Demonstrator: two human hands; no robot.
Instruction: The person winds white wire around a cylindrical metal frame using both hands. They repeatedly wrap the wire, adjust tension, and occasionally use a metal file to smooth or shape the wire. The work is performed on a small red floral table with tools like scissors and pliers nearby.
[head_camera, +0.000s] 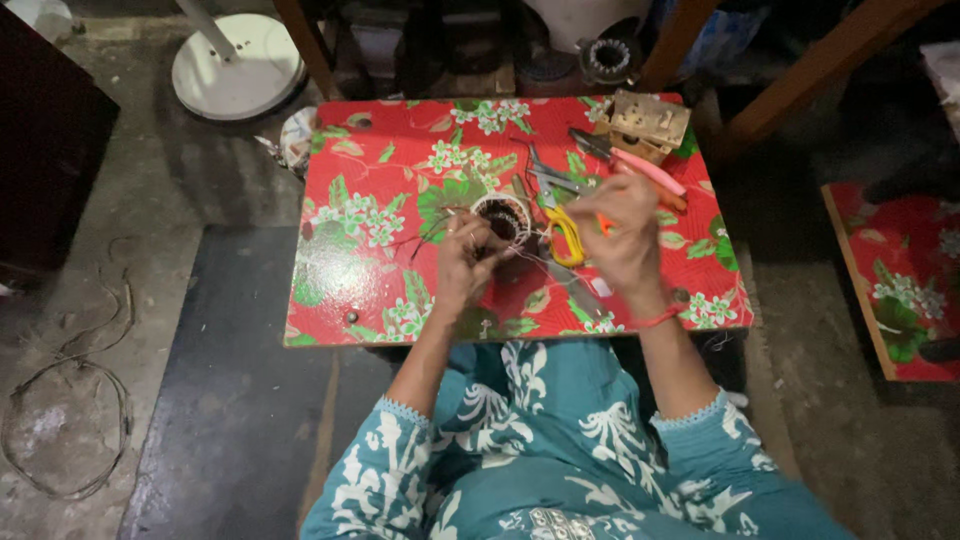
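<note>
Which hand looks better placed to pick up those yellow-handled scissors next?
Probably the right hand: it hovers directly beside the yellow-handled scissors, apparently pinching only thin wire. The left hand is busy against the round wound coil.

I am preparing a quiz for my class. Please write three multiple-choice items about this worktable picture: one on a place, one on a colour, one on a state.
1. Where do the yellow-handled scissors lie?
A. on the floor
B. on the table between the hands
C. on the lap

2. What is the ground colour of the table cover?
A. red
B. blue
C. white

3. What is the left hand doing?
A. resting flat
B. hanging off the table
C. touching the round wound coil

Answers: 1 B, they lie beside the right hand; 2 A, red with green and white flowers; 3 C, its fingers meet the coil's side.
</note>
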